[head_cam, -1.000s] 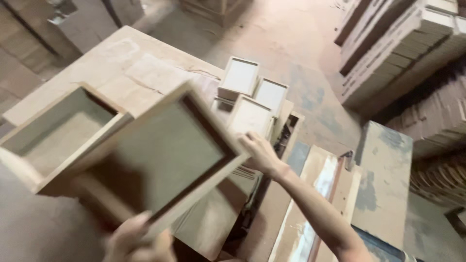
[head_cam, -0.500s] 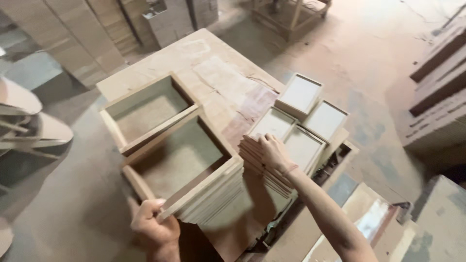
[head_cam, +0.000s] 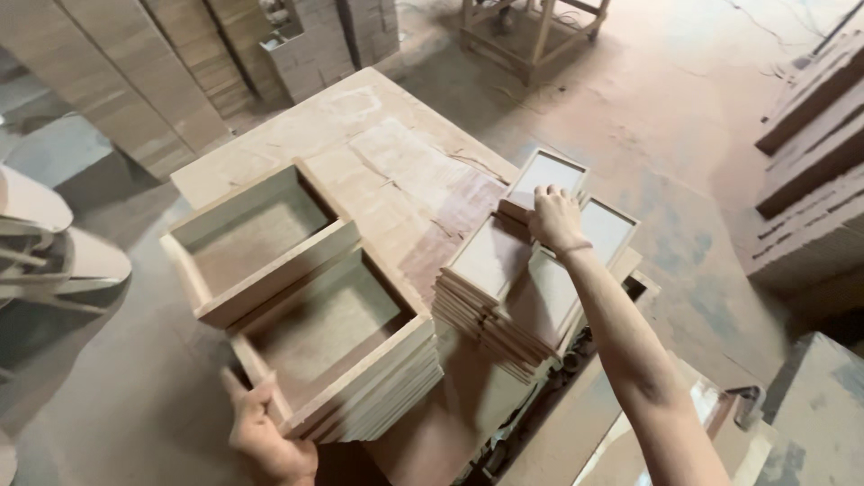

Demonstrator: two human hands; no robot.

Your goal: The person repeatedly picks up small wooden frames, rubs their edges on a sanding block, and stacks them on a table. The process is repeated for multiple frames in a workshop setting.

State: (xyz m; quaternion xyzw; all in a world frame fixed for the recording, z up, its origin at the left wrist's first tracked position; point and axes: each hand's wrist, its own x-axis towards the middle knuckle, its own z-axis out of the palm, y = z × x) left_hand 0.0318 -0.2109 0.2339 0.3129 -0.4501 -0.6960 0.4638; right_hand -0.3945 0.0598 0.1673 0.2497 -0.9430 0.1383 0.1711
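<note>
My left hand [head_cam: 263, 435] grips the near corner of a wooden box frame [head_cam: 335, 346] that rests on top of a stack of similar frames. A second open box frame [head_cam: 252, 238] lies just beyond it on the wooden table [head_cam: 387, 157]. My right hand [head_cam: 555, 219] reaches out over several stacks of flat framed panels [head_cam: 504, 279], fingers resting on the edge of the far top panel [head_cam: 545, 175]. Whether the right hand is gripping the panel cannot be told.
Tall stacks of wooden boards [head_cam: 135, 81] stand at the back left, more stacked panels [head_cam: 810, 171] at the right. A wooden stand [head_cam: 531, 27] sits on the dusty floor at the top. A chair-like form [head_cam: 45, 243] is at the left edge.
The box frame in my left hand has come down from a raised tilt onto the stack. My right hand has moved away from the frame to the far panel stacks.
</note>
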